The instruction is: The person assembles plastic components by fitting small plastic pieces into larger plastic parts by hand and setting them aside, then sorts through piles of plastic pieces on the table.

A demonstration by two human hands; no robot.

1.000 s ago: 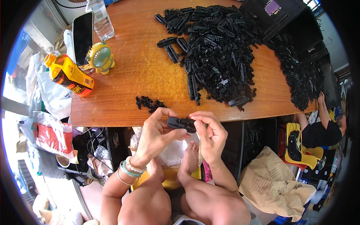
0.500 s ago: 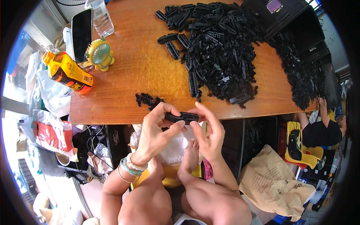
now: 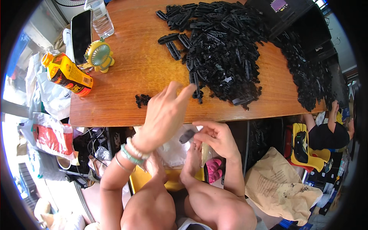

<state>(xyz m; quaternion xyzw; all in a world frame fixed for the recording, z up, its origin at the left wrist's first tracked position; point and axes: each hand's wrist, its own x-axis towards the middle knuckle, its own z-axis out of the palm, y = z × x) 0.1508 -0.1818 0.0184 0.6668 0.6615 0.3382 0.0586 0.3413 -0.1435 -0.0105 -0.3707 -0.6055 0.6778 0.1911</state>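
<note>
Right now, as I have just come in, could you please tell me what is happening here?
A person sits at a wooden table, handling black parts. The left hand is over the table, close to a long black part beside the large black pile; contact is unclear. The right hand has a blurred dark piece near its fingertips; whether held or loose, I cannot tell.

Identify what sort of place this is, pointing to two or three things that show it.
Probably a small, informal workshop: a large heap of black parts lies on a wooden table, a second heap lies farther right near another person, and a small yellow fan stands at the left.
</note>
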